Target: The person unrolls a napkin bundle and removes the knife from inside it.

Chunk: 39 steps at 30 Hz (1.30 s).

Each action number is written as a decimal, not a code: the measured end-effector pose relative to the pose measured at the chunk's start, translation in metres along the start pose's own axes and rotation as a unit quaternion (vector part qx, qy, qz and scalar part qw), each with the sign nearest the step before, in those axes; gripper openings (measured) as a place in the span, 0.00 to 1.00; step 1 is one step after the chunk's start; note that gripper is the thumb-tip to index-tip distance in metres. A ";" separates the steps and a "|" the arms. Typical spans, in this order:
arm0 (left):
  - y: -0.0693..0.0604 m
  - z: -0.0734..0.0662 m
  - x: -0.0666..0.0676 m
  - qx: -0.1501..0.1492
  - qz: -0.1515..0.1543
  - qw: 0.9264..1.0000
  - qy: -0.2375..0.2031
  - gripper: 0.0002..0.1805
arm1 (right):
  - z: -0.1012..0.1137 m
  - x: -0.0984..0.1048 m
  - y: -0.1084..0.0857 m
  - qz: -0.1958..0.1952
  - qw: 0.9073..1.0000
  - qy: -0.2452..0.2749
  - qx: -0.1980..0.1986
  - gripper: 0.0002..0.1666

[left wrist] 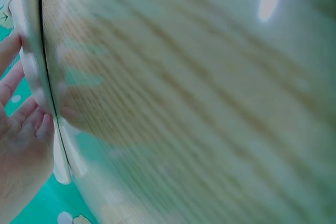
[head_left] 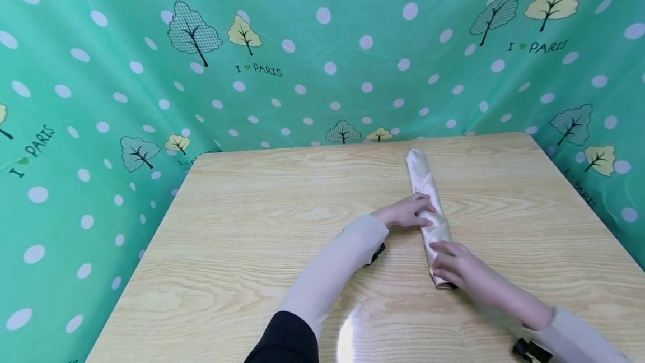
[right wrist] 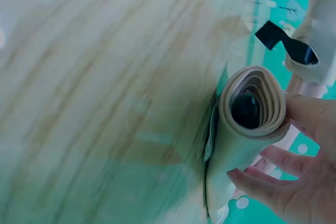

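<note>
A long, narrow roll of pale cream cloth (head_left: 439,232) lies on the table, running from near the back edge toward the front. My left hand (head_left: 407,211) rests on its middle from the left, fingers spread and lightly bent. At the near end, my right hand (head_left: 466,272) touches the roll from the right with relaxed fingers. The right wrist view shows the open end of the roll (right wrist: 228,156), with several wound layers around a dark hollow or dark core; I cannot tell which. In the left wrist view, the fingers of my left hand (left wrist: 26,150) touch the roll's side (left wrist: 32,61).
The light wooden table (head_left: 242,228) has a bright reflection near its front. Green dotted cloth (head_left: 302,27) with tree prints hangs behind it and at both sides. Dark straps show at both wrists, beside the pale sleeves.
</note>
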<state>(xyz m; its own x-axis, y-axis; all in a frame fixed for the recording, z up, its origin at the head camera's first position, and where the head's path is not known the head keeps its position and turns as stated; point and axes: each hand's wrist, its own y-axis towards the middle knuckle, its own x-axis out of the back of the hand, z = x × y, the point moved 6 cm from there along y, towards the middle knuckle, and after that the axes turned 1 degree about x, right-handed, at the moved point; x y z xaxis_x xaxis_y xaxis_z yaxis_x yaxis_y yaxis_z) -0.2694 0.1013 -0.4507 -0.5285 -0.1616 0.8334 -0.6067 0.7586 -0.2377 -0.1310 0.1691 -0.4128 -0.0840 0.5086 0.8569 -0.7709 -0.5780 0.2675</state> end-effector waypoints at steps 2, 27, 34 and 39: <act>0.000 0.000 0.001 0.000 0.000 1.000 -0.002 0.20 | -0.003 0.002 -0.001 0.011 0.998 0.042 -0.037 0.08; 0.003 0.002 -0.003 -0.022 -0.006 1.000 0.011 0.20 | -0.014 0.032 -0.023 -0.190 0.978 0.063 -0.062 0.12; 0.000 0.000 -0.002 -0.017 -0.001 1.000 -0.005 0.20 | -0.017 0.042 -0.033 -0.214 0.975 -0.003 -0.055 0.22; 0.001 0.002 -0.001 -0.015 0.001 1.000 -0.005 0.20 | -0.020 0.048 -0.038 -0.234 0.971 -0.013 -0.044 0.25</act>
<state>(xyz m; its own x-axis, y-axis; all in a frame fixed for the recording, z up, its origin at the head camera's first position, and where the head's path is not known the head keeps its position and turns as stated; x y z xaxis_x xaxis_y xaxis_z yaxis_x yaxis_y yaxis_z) -0.2704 0.1013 -0.4525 -0.5358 -0.1669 0.8277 -0.5876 0.7776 -0.2236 -0.1184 0.2287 -0.3907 0.3041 0.6850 0.6620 -0.7719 -0.2300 0.5927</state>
